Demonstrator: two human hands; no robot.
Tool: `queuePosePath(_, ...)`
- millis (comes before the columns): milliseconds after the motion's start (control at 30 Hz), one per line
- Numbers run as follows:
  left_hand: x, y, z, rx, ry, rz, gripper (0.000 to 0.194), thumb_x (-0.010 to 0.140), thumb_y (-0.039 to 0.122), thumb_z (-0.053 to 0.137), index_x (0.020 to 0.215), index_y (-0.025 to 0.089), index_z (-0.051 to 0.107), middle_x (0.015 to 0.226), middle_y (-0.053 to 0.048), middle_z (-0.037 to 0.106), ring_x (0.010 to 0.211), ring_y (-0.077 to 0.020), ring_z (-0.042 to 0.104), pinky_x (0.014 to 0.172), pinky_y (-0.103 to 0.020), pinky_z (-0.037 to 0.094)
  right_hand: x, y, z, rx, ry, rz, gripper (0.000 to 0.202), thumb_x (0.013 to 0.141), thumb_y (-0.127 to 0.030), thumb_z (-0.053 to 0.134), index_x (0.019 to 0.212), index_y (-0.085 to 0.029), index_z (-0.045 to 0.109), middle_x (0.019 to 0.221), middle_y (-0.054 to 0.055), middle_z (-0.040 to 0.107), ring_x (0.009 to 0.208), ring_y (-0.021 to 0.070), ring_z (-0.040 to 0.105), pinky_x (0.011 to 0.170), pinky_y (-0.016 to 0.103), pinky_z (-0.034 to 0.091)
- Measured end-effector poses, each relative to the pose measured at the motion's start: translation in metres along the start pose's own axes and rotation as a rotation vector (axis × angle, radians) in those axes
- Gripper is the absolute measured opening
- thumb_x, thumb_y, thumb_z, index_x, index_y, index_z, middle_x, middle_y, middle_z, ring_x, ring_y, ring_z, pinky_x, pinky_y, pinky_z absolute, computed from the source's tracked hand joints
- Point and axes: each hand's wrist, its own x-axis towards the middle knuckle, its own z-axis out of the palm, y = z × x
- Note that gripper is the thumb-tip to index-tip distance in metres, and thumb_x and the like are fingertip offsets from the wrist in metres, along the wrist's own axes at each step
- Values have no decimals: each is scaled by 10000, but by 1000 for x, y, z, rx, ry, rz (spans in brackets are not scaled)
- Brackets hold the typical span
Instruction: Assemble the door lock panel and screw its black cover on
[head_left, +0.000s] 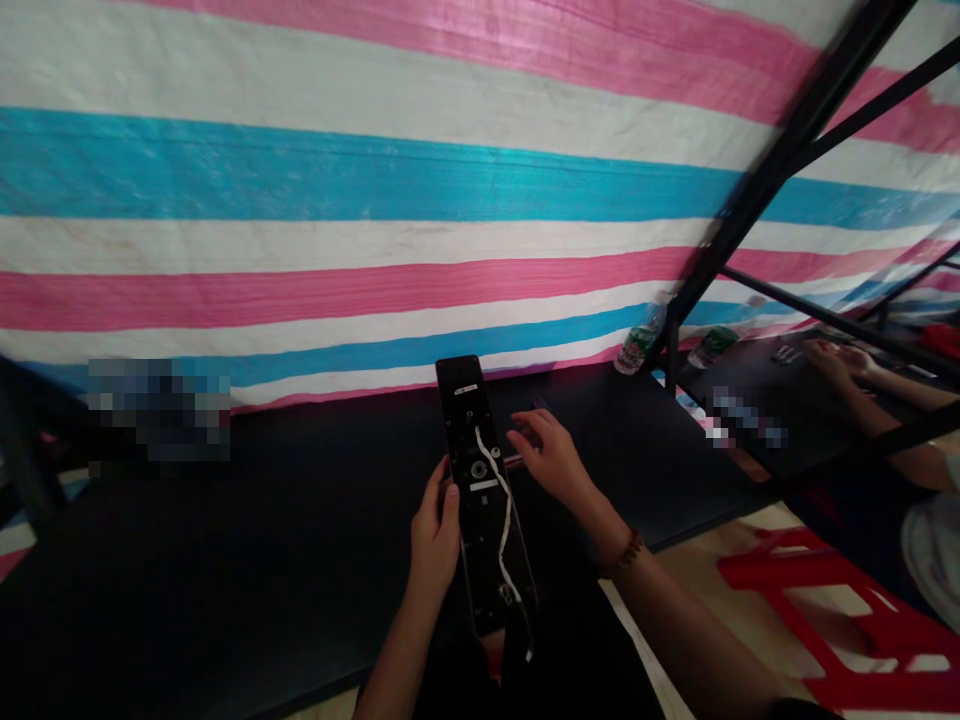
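Observation:
A long, narrow black panel (465,405) with small round fittings, white labels and a white cable (506,505) running down its face stands tilted toward me over the table's front edge. It resembles the back of an electronic door lock. My left hand (435,525) grips its left edge, thumb on the near face. Just right of the panel, my right hand (551,455) hovers with fingers bent and apart, holding nothing I can see. Behind that hand, a thin dark object with a pinkish edge (514,462) lies on the table, mostly hidden.
The black table (315,540) meets a striped plastic sheet (337,300). A plastic bottle (636,345) stands at the back right beside a black metal frame (720,245). Further right are another person's hands (840,360), a second bottle (712,346) and a red stool (810,580).

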Motion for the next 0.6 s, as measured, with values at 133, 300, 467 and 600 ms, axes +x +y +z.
queuePosePath(133, 2, -1, -1, 5, 8, -15, 539, 978, 510, 472, 1424, 216, 536, 1448, -101, 598, 1349, -263, 551, 1138, -428, 428, 24, -17, 31, 50, -66, -175, 433, 887, -275, 698, 1314, -234, 636, 1467, 134, 455, 1373, 289, 449, 1155, 466, 378)
queuePosePath(300, 2, 0, -2, -12, 4, -22, 540, 974, 519, 471, 1416, 221, 555, 1454, -91, 594, 1366, -250, 536, 1152, -399, 414, 48, -8, 51, 134, -36, -216, 203, 895, -195, 672, 1072, -220, 770, 1559, 122, 387, 1444, 296, 376, 1202, 478, 304)
queuePosePath(467, 3, 1, -2, -28, 4, -9, 504, 976, 484, 479, 1397, 224, 575, 1441, -88, 607, 1355, -252, 545, 1154, -416, 406, 54, -24, 43, 179, 2, -301, 152, 897, -162, 649, 934, -232, 778, 1482, 97, 519, 1405, 261, 447, 1175, 448, 362)
queuePosePath(600, 3, 1, -2, -27, 7, -28, 531, 964, 512, 491, 1401, 221, 573, 1414, -102, 626, 1322, -267, 575, 1129, -429, 429, 48, -49, 21, 199, 60, -391, 165, 939, -207, 605, 978, -233, 764, 1482, 92, 527, 1438, 257, 417, 1182, 451, 376)
